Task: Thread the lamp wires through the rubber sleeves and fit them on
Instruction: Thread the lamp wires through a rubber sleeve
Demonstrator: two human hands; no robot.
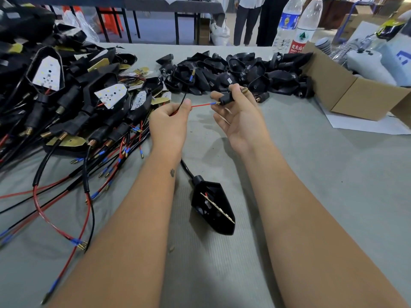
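Observation:
My left hand (171,121) pinches a red wire (201,105) and a black wire (186,91) of one lamp. The red wire's blue-and-brass tip sits right at the mouth of a black rubber sleeve (228,97) with a threaded brass end, which my right hand (239,114) grips. The black wire curves up and away, its tip free over the far pile. The lamp's black housing (213,207) lies on the table between my forearms, its cable running up under my left wrist.
A heap of wired lamps (66,101) with loose red and black leads fills the left side. A pile of bare black housings (233,72) lies at the back. A cardboard box (347,90) and two water bottles (298,25) stand at the right. People stand behind the table.

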